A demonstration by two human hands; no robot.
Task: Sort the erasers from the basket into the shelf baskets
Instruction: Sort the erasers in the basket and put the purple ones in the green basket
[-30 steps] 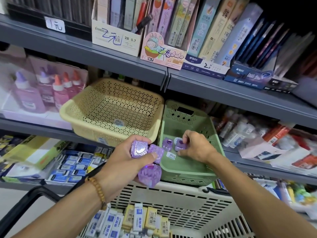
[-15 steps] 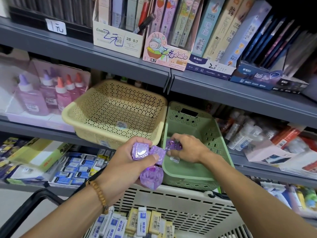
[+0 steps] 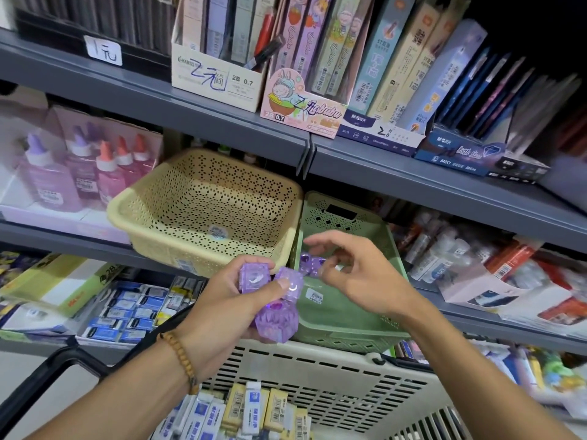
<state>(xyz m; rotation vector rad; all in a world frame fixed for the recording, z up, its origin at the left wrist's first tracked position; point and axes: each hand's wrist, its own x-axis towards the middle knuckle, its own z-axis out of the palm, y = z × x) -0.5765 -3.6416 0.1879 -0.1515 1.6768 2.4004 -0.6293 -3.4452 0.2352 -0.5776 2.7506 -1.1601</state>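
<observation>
Over green basket (image 3: 343,319) rim: right hand (image 3: 359,281) open, empty; left hand (image 3: 228,300) gripping purple erasers (image 3: 270,290), no clear long axis.

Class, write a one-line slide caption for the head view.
Left hand grips purple erasers while open right hand hovers over green basket.

Glue bottles (image 3: 79,173) left of shelf baskets; pencil-lead boxes (image 3: 219,77) on upper shelf (image 3: 413,182); price tag (image 3: 103,49).
</observation>
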